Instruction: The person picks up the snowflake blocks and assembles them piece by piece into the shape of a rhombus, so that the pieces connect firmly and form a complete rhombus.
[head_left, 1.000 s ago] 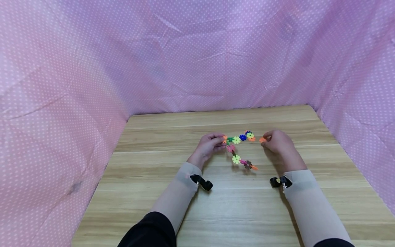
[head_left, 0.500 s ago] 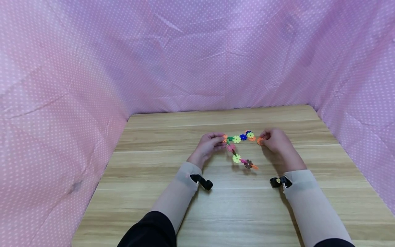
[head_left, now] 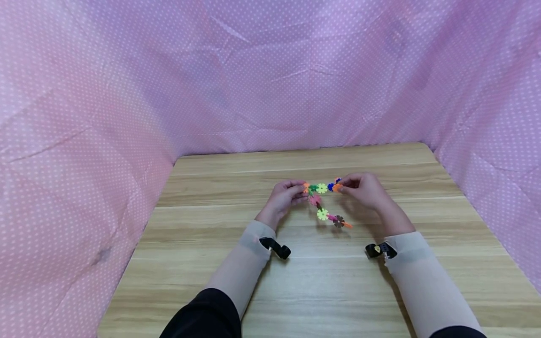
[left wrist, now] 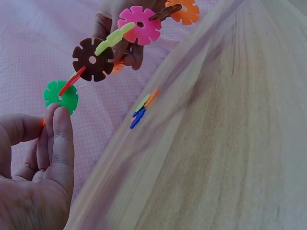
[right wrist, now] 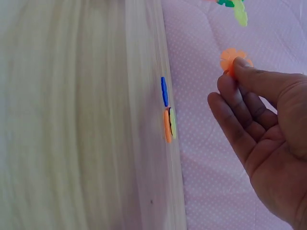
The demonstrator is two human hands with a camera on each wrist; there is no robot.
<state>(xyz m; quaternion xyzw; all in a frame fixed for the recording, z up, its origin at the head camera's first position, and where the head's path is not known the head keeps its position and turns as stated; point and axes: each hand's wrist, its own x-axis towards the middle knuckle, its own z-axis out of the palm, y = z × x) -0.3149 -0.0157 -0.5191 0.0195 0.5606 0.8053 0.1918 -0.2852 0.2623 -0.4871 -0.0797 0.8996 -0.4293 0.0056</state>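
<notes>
A chain of interlocking plastic flower-shaped discs hangs from my left hand (head_left: 284, 199), which pinches it at an orange disc (head_left: 306, 188). In the left wrist view the chain's green disc (left wrist: 61, 97) is at the fingertips, followed by red, brown, yellow, pink and orange discs. My right hand (head_left: 364, 188) pinches a single orange disc (right wrist: 232, 60) between thumb and fingers. That disc is apart from the chain's yellow disc (right wrist: 240, 13) in the right wrist view. The chain's lower end, with an orange disc (head_left: 347, 225), hangs toward me.
Several loose discs lie on the wooden table (head_left: 313, 281) beyond the hands, including a blue disc (right wrist: 164, 91), an orange disc (right wrist: 168, 125) and a yellow disc (right wrist: 173, 123). A pink dotted cloth (head_left: 270, 84) surrounds the table's back and sides.
My right hand has moved left with its orange disc, toward the chain, and now partly covers the loose discs in the head view. My left hand has stayed nearly still.
</notes>
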